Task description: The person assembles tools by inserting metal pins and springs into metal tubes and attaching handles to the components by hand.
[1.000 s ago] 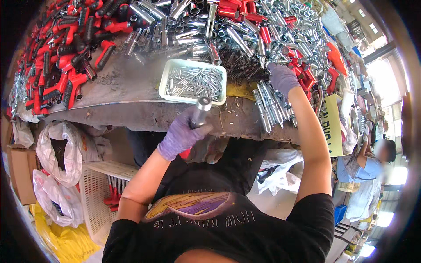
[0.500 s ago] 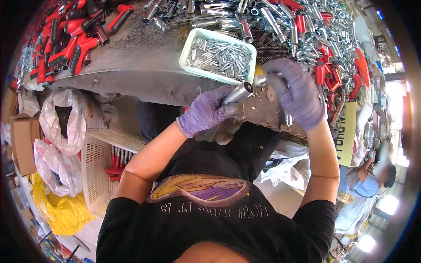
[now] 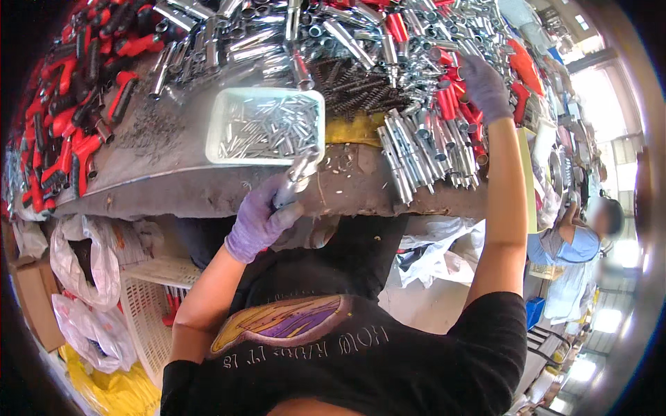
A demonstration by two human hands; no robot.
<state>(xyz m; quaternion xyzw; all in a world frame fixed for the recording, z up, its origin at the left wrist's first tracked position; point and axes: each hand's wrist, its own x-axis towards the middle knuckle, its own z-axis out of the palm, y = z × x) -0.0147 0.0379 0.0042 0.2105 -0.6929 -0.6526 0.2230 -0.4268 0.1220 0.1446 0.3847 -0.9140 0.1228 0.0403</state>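
My left hand [image 3: 262, 216], in a purple-grey knit glove, is closed round a short shiny metal tube [image 3: 286, 188]. The tube points up and to the right, just in front of a pale plastic tub [image 3: 216, 135]. In the tub lie many small silver pins [image 3: 267, 128]. Far to the right, my gloved right hand [image 3: 487, 90] reaches over a heap of chrome tubes and red parts [image 3: 447, 104]. Its fingertips blend into the heap, so I cannot make out whether they grip anything.
Dark springs [image 3: 350, 87] are piled behind the tub. Slim metal rods [image 3: 409, 156] lie in a bundle on the bench [image 3: 187, 191]. Red-and-black handles [image 3: 69, 132] cover the left side. Below stand a white crate [image 3: 142, 305] and plastic sacks [image 3: 87, 270]. Another person [image 3: 572, 236] works at far right.
My right hand has left the metal tube and moved far right to the heap. The left hand still holds the tube. The view has shifted, showing more of the bench's right side.
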